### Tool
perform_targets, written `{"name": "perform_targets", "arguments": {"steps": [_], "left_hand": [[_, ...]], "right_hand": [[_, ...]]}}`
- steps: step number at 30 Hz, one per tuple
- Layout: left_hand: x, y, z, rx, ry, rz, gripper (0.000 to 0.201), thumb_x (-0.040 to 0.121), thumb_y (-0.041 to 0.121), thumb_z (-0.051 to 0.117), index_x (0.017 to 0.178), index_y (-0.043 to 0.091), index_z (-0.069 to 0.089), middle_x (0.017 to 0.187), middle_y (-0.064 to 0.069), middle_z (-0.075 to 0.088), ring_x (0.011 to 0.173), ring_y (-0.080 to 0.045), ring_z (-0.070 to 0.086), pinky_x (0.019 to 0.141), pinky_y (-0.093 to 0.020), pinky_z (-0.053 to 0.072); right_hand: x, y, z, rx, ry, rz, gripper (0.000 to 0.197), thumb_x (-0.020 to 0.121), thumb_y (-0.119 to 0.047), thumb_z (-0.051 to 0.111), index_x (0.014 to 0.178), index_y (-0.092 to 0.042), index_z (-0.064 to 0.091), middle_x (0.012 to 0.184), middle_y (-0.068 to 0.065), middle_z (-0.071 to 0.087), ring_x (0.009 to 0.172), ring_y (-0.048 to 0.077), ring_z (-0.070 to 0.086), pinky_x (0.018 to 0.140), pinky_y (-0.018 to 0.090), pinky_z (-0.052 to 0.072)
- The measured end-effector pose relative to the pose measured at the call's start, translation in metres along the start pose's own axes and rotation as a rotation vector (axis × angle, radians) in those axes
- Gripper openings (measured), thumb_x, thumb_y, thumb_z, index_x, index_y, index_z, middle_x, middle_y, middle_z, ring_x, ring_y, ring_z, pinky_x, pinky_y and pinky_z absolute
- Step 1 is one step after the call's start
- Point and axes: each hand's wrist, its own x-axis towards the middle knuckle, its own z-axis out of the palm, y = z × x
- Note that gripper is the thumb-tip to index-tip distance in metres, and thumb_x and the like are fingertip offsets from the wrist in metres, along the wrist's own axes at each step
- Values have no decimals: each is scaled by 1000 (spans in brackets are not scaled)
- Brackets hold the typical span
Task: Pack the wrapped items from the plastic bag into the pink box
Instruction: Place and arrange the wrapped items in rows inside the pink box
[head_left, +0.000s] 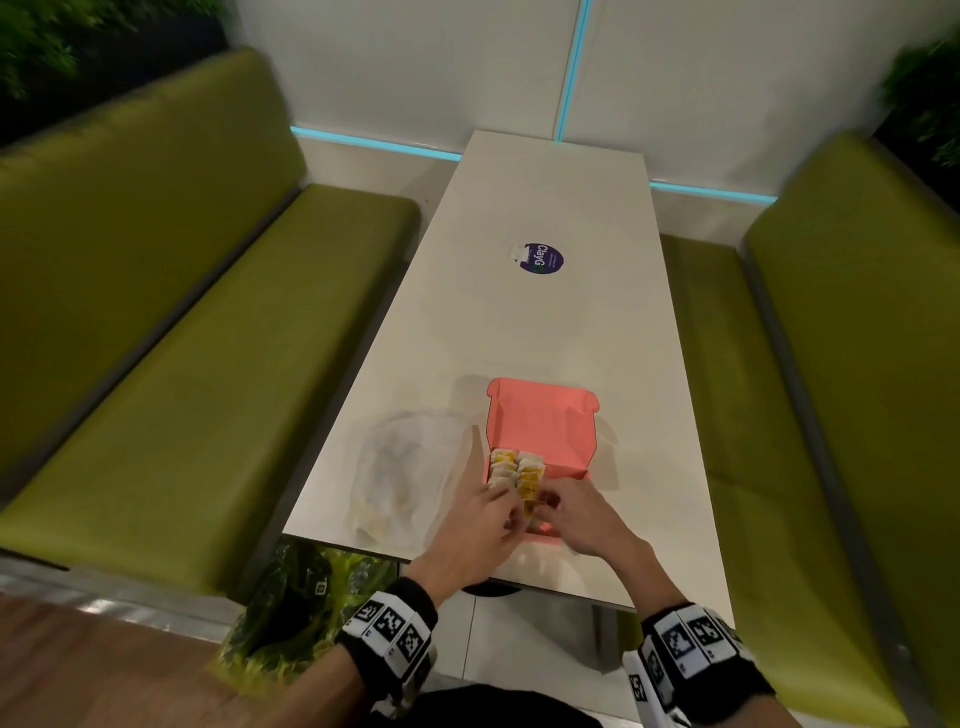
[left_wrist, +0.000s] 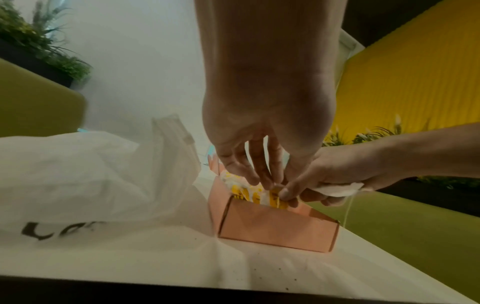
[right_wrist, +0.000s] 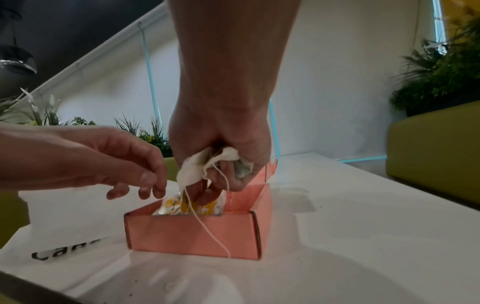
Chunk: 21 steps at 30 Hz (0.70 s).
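Observation:
The open pink box stands near the table's front edge, its lid tipped back. Several yellow-and-white wrapped items stand packed in its left part. My right hand pinches one wrapped item at the box's near end. Its palm also grips a crumpled white pouch with a dangling string. My left hand hovers over the packed items, fingers loose, holding nothing. The translucent plastic bag lies left of the box.
Green benches flank the narrow white table. A round purple sticker sits mid-table. A green patterned bag lies on the floor below the table's front left corner.

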Motion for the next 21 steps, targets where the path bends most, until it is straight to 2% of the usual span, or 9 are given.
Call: {"name": "perform_targets", "arguments": {"steps": [3, 5, 7, 9, 12, 15, 18, 21], "left_hand": [[1, -1, 13, 166, -116, 67, 23, 96, 27, 52, 111, 16, 66, 118, -1, 66, 113, -23, 55, 97, -35, 44], [0, 0, 20, 234, -214, 81, 33, 97, 31, 52, 126, 20, 60, 132, 1, 59, 123, -23, 49, 105, -38, 39], [-2, 2, 24, 279, -260, 66, 39, 98, 34, 51, 135, 19, 52, 140, 0, 53, 128, -26, 45, 106, -40, 37], [-2, 3, 27, 307, -270, 57, 43, 99, 38, 49, 138, 19, 47, 143, -1, 51, 129, -27, 43, 105, -41, 37], [-3, 3, 28, 325, -256, 50, 45, 99, 40, 48, 138, 18, 48, 142, -1, 52, 130, -27, 44, 106, -41, 38], [-3, 3, 29, 327, -239, 50, 43, 99, 41, 48, 136, 20, 50, 140, 0, 54, 129, -24, 44, 106, -39, 37], [-3, 3, 29, 334, -228, 58, 43, 99, 42, 47, 135, 19, 51, 139, 1, 55, 129, -22, 44, 105, -38, 37], [-3, 3, 30, 354, -232, 61, 43, 99, 43, 46, 134, 19, 52, 139, 1, 55, 129, -22, 43, 104, -38, 37]], "right_hand": [[4, -2, 3, 29, 19, 51, 11, 88, -21, 58, 80, -23, 66, 80, -5, 66, 74, 19, 61, 73, 44, 55], [5, -5, 5, 21, 67, 90, 14, 91, -22, 58, 78, -22, 61, 79, -3, 64, 75, 21, 60, 72, 43, 53], [6, -6, 7, -1, 123, 106, 10, 94, -25, 58, 84, -23, 59, 83, -2, 63, 77, 20, 59, 71, 40, 52], [4, -6, 11, -29, 179, 117, 5, 95, -27, 59, 98, -25, 58, 91, -5, 61, 83, 17, 58, 71, 35, 52], [3, -3, 18, -114, 227, 134, 27, 95, -34, 59, 119, -24, 52, 114, -3, 57, 100, 19, 57, 78, 35, 50], [4, -3, 22, -146, 231, 153, 39, 95, -39, 58, 128, -22, 48, 128, -1, 51, 113, 21, 53, 85, 38, 50], [6, -3, 25, -127, 235, 144, 35, 95, -38, 59, 124, -21, 50, 129, -1, 50, 115, 22, 52, 85, 38, 48], [7, -1, 27, -90, 252, 118, 18, 94, -33, 61, 105, -22, 51, 113, -4, 55, 101, 20, 55, 76, 36, 50]]}}
